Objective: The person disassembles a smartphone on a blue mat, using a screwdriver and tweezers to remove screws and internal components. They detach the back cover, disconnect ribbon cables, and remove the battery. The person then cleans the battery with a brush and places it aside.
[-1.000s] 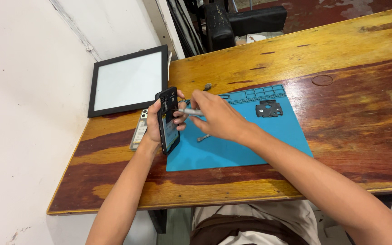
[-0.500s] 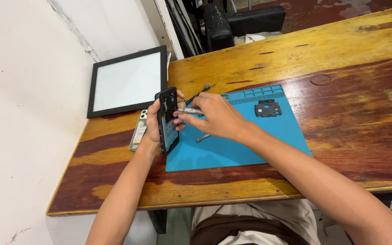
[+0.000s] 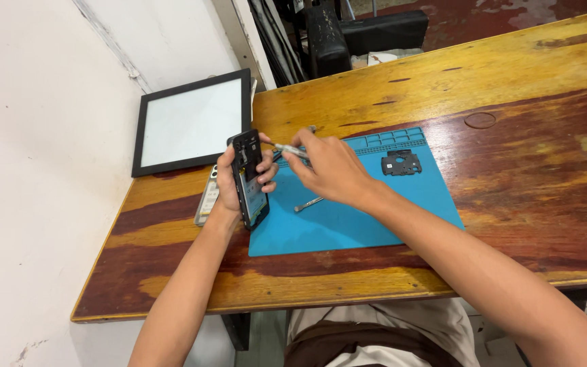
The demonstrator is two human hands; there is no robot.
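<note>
We see a glossy, varnished wooden table (image 3: 511,75), worn rough in patches. The blue mat (image 3: 348,224) looks matt, perhaps silicone. The opened phone (image 3: 249,178) shows dark plastic; the thin tool (image 3: 290,151) gleams like metal.

My left hand (image 3: 229,183) holds an opened phone (image 3: 249,180) upright over the left edge of a work mat (image 3: 348,224) on the table (image 3: 511,102). My right hand (image 3: 331,166) is just right of it, gripping a screwdriver (image 3: 290,150). A framed panel (image 3: 191,122) lies behind-left; a small cover plate (image 3: 401,163) rests on the mat, right.

Screwdriver (image 3: 292,151) tip hidden behind phone (image 3: 249,180); case (image 3: 206,197) mostly hidden by left hand (image 3: 229,183).
</note>
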